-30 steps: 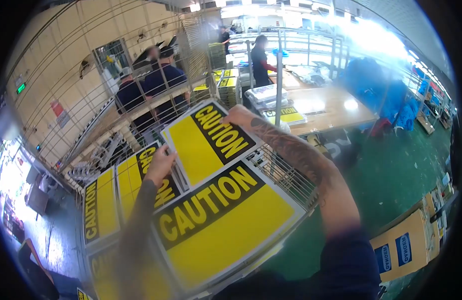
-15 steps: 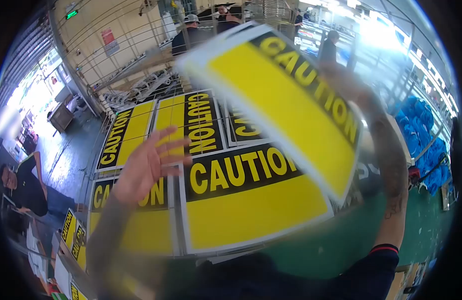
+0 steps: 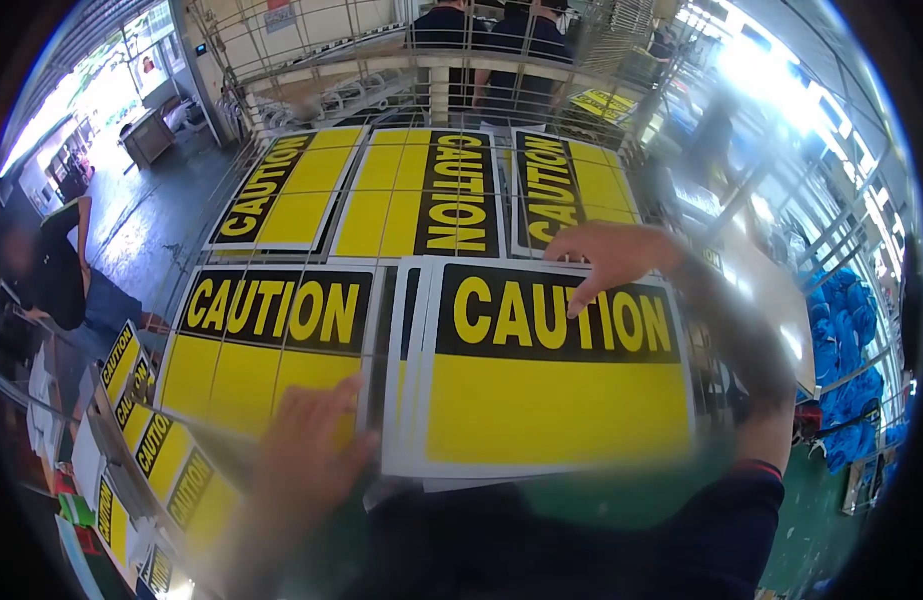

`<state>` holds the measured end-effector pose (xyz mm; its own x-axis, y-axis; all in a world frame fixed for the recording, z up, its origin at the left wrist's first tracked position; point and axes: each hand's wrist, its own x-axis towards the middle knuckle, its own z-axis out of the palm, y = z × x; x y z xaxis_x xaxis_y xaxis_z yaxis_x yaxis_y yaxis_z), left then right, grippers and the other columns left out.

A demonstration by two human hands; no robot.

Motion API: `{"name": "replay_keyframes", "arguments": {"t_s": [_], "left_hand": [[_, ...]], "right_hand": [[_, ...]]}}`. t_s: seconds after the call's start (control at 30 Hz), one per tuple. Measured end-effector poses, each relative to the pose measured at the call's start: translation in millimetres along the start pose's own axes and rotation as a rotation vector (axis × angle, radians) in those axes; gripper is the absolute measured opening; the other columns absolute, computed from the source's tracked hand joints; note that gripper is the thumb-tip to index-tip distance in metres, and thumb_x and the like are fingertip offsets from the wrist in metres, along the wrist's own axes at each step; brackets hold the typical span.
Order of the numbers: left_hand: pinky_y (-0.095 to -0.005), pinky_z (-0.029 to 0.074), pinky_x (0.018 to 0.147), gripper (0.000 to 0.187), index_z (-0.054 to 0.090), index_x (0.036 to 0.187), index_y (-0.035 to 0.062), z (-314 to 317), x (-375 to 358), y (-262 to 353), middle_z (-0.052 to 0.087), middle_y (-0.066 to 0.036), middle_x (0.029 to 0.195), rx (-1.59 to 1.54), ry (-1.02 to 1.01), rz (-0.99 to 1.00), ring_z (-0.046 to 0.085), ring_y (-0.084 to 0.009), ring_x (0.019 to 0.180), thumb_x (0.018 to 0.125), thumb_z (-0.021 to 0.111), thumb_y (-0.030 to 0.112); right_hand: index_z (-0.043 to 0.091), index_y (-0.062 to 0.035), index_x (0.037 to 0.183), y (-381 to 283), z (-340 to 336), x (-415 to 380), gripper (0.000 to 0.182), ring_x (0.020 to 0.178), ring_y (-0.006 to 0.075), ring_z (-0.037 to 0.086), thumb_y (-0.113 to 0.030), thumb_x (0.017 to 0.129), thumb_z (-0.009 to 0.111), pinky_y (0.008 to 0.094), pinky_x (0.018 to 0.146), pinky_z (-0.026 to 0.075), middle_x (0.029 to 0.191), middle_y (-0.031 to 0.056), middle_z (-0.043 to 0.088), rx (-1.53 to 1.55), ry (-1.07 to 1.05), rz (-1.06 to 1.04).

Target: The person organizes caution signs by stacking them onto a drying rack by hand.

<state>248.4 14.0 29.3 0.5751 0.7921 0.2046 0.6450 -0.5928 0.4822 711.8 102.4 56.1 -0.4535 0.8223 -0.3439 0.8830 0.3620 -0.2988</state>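
Observation:
A yellow-and-black CAUTION sign lies face up on a slightly fanned stack at the front of the rack. Over its top edge is my right hand, thumb above the printed face and fingers spread apart from it. My left hand, blurred, hovers open near the right side of the neighbouring CAUTION sign, holding nothing. Behind these lie a sideways sign, a left rear sign and a right rear sign.
Wire mesh rises around the signs. More CAUTION signs stand at the lower left. A person is on the left, and people in dark shirts are beyond the mesh. Blue bundled material sits at right.
The sign my right hand held tilted in the air now lies on the front right stack. My left hand has moved down and nearer to me. The camera view has shifted.

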Motion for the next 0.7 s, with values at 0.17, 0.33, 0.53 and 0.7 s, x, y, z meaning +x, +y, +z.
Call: {"name": "replay_keyframes", "arguments": {"t_s": [0.17, 0.33, 0.53, 0.7], "left_hand": [[-0.0448, 0.043, 0.11, 0.075, 0.042, 0.158, 0.002, 9.8, 39.4, 2.7, 0.056, -0.021, 0.144, -0.137, 0.173, 0.071, 0.052, -0.0363, 0.134, 0.094, 0.072, 0.027], [-0.0464, 0.039, 0.117, 0.087, 0.03, 0.164, -0.0015, 26.2, 72.1, 3.6, 0.055, -0.025, 0.145, -0.052, 0.063, 0.159, 0.05, -0.0378, 0.137, 0.096, 0.073, 0.033], [-0.0451, 0.039, 0.114, 0.093, 0.03, 0.164, -0.0013, 26.6, 83.0, -2.9, 0.058, -0.022, 0.139, 0.073, -0.044, 0.122, 0.05, -0.0353, 0.13, 0.091, 0.075, 0.034], [-0.0458, 0.043, 0.111, 0.09, 0.03, 0.166, 0.0043, 30.4, 97.6, -11.9, 0.052, -0.022, 0.135, 0.076, -0.059, 0.059, 0.055, -0.0342, 0.128, 0.095, 0.073, 0.04]], "right_hand": [[0.06, -0.0008, 0.138, -13.5, 1.2, -9.1, 0.085, 0.12, 0.0318, 0.061, -0.05, 0.076, 0.092, 0.0401, 0.104, 0.048, 0.131, 0.0172, 0.062, 0.084, 0.026, 0.158], [0.059, -0.0001, 0.137, -20.9, 12.5, -25.2, 0.08, 0.126, 0.0336, 0.061, -0.05, 0.081, 0.088, 0.0451, 0.107, 0.047, 0.132, 0.0163, 0.062, 0.055, 0.172, 0.046], [0.061, -0.0032, 0.131, -40.5, 33.5, -53.2, 0.062, 0.124, 0.0333, 0.063, -0.043, 0.089, 0.084, 0.0454, 0.108, 0.049, 0.137, 0.0167, 0.062, 0.027, 0.465, 0.003], [0.066, -0.002, 0.126, -31.3, 41.9, -133.2, 0.059, 0.089, 0.0302, 0.074, -0.05, 0.094, 0.076, 0.0438, 0.08, 0.056, 0.094, 0.0165, 0.074, 0.026, 0.675, 0.55]]}}
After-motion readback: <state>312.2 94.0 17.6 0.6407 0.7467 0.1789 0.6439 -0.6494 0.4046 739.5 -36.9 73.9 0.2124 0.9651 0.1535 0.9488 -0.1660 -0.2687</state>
